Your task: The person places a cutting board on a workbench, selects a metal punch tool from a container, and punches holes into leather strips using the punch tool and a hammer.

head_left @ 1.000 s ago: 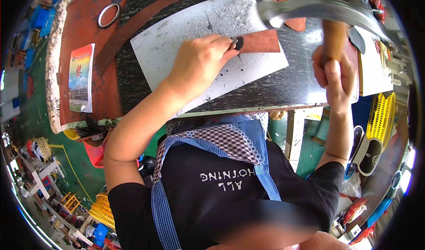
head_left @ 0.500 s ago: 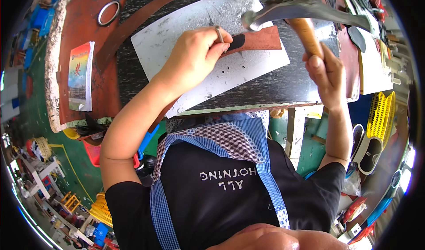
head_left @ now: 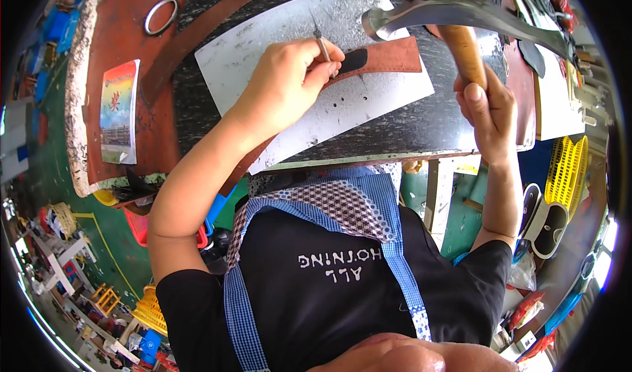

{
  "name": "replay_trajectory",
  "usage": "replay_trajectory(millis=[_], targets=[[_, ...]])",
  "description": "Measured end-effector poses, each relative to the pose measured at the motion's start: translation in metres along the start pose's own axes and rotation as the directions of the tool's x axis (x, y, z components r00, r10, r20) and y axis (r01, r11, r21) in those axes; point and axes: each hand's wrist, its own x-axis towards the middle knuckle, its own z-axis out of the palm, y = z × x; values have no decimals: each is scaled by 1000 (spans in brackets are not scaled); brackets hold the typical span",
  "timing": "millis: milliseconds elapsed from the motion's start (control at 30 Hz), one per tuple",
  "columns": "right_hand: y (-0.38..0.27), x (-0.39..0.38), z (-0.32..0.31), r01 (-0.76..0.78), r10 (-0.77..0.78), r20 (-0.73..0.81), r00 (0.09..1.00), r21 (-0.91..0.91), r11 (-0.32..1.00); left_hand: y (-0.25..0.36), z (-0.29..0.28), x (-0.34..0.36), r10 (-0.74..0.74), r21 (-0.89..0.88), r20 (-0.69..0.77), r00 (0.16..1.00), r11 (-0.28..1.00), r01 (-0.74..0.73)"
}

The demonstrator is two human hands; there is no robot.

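Note:
My left hand [head_left: 280, 92] pinches a thin metal punch [head_left: 322, 47], held slightly tilted over a reddish-brown leather strap [head_left: 395, 56]. A row of small holes runs along the strap's edge, and a black patch [head_left: 355, 59] lies on it beside my fingertips. The punch's lower tip is hidden by my fingers. Under the strap is a white board [head_left: 289, 132] with a few dark holes. My right hand [head_left: 487, 115] is wrapped round the wooden handle of a hammer [head_left: 454, 10], whose steel head hangs above the strap's right end, apart from the punch.
The board rests on a dark stone slab [head_left: 447, 125]. Another long brown leather strip [head_left: 197, 39] curves along the left. Beyond it are a metal ring [head_left: 161, 16] and a colourful booklet [head_left: 118, 115]. Yellow baskets [head_left: 566, 174] stand at the right, below the table's edge.
The hammer has shifted a little to the right with my right hand. The punch leans slightly more to the left at its top; my left hand has hardly moved.

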Motion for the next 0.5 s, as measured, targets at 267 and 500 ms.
replay_trajectory(millis=[267, 500], targets=[[-5, -1, 5, 44, -25, 209, 978, -83, 996, 0, 8, -6, 343, 416, 53, 938, 846, -333], [-7, 1, 1, 21, -21, -7, 1000, 41, 999, 0, -6, -4, -94, -46, 55, 994, 994, 96]])
